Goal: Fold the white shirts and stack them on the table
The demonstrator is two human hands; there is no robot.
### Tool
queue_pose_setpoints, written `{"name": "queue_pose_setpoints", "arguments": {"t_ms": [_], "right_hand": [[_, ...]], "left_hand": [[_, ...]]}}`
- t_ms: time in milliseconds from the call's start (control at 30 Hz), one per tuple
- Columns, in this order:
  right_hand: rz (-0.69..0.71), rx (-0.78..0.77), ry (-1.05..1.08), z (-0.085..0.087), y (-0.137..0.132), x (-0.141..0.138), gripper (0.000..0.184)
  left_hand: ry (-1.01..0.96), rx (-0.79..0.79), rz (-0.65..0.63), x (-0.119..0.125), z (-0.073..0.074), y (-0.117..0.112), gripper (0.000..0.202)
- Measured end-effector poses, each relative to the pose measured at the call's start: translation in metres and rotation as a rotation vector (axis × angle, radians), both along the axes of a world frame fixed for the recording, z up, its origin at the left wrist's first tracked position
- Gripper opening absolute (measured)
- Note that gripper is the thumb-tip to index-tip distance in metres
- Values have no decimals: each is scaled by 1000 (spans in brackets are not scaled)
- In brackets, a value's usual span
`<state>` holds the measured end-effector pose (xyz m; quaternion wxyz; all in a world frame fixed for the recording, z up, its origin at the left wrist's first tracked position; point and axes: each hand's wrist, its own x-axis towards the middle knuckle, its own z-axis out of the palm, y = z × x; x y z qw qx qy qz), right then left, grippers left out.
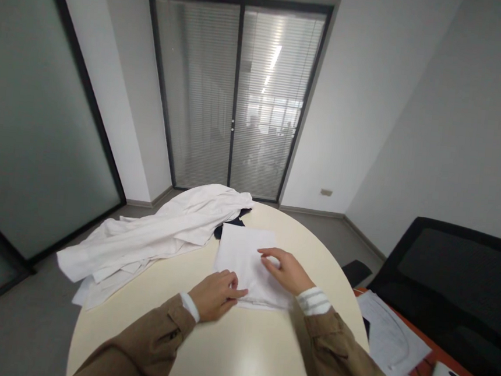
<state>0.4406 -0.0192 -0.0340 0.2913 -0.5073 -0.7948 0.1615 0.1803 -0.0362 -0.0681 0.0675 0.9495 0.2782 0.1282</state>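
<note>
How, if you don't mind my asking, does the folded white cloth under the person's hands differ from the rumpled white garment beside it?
The folded white cloth is a flat, neat rectangle, while the rumpled white garment lies in loose creases. The folded white cloth covers far less of the table than the rumpled white garment, which spills past the edge. The right hand rests on the folded cloth and the left hand reaches its edge; neither touches the garment. Both are white and lie on the round cream table.

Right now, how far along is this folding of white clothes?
Done: one white garment looks folded into a flat rectangle on the round cream table. In hand: the left hand and right hand both rest on that folded garment. Left: the crumpled heap of white clothing beside it looks unfolded, and a dark garment shows behind the fold.
</note>
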Motion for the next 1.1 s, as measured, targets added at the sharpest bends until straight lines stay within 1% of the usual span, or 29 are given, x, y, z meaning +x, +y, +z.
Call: {"name": "queue_pose_setpoints", "arguments": {"t_ms": [33, 67, 133, 200, 267, 300, 333, 367, 400, 467, 500, 533, 600, 633, 700, 767, 800, 867, 900, 933, 1000, 1100], "right_hand": [[30, 29, -90, -1, -2, -14, 48], [28, 42, -186, -4, -4, -27, 53], [8, 15, -349, -16, -8, -46, 60], [-7, -44, -448, -32, -12, -55, 61], [1, -91, -489, -45, -15, -56, 62], [7, -107, -498, -50, -16, -55, 64], [11, -117, -503, -53, -17, -55, 65], [13, -126, -507, -55, -19, -55, 67], [10, -134, -509, -56, -20, -56, 69], [-5, -162, -512, -56, -24, -60, 71], [-12, -181, -510, -54, -25, -62, 70], [-12, -205, -507, -51, -26, -63, 70], [20, -272, -492, -43, -28, -62, 71], [57, -303, -477, -37, -28, -59, 71], [169, -349, -430, -21, -26, -48, 65], [252, -362, -372, -4, -23, -36, 53], [255, -361, -353, 4, -20, -31, 51], [211, -332, -342, 15, -12, -24, 53], [175, -308, -344, 18, -6, -23, 57], [140, -285, -349, 18, 0, -24, 60], [66, -259, -367, 13, 14, -30, 64], [-50, -244, -436, -9, 29, -41, 68]], "left_hand": [[1, -2, -9, 0, 1, -1, 36], [0, -6, -21, 1, 1, -2, 35], [-19, -30, -50, 0, 2, -5, 35], [-75, -90, -80, -1, 4, -7, 31], [-146, -179, -87, -1, 6, -8, 23], [-174, -218, -71, -1, 7, -7, 26], [-196, -237, -31, 0, 7, -6, 34], [-216, -235, 25, 1, 7, -3, 40], [-245, -210, 89, 2, 6, 0, 41], [-315, -122, 184, 4, 2, 7, 34], [-333, -78, 201, 5, -2, 11, 34], [-325, -47, 196, 5, -6, 14, 42], [-230, -22, 166, 4, -16, 18, 61], [-162, -23, 155, 3, -20, 19, 67], [-47, -32, 144, 0, -26, 17, 71], [18, -30, 136, -2, -27, 14, 73], [35, -25, 127, -2, -27, 12, 74], [46, -10, 95, -2, -23, 7, 74], [45, -3, 72, -2, -21, 5, 75], [44, 3, 46, -1, -19, 3, 75], [49, 0, -6, 1, -15, -2, 76], [49, -30, -57, 4, -11, -8, 77]]}}
